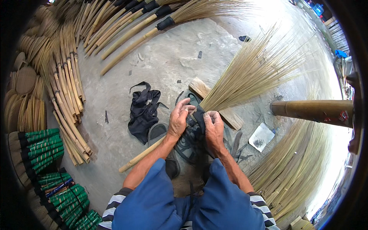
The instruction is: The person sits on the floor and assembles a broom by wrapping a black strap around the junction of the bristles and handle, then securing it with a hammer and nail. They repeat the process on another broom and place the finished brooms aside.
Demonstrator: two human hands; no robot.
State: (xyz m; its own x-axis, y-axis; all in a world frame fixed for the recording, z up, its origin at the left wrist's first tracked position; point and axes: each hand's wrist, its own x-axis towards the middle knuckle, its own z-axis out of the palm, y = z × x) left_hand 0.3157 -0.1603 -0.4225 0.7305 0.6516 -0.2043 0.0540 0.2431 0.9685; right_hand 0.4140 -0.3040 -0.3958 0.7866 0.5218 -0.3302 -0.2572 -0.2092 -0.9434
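Note:
A broom lies across my lap side, its straw bristles (251, 74) fanning to the far right and its bamboo handle (141, 154) running to the lower left under my left forearm. Black strip (198, 119) is wrapped around its neck. My left hand (178, 119) rests at the left of this band, fingers curled against the broom. With thumb and fingers pinched, my right hand (214, 125) grips the strip on the other side. A wooden block (232, 118) sits under the bristle end. Between my feet, dark round parts are half hidden by my hands.
Crumpled black cloth (145, 113) lies left of my hands. A blade (236, 143), scissors (243, 157) and a white piece (262, 137) are on the right. Finished brooms (132, 40), bamboo-handled bundles (69, 88) and green-bound bundles (44, 149) line the left. Loose straw (293, 161) and a post (310, 111) stand right.

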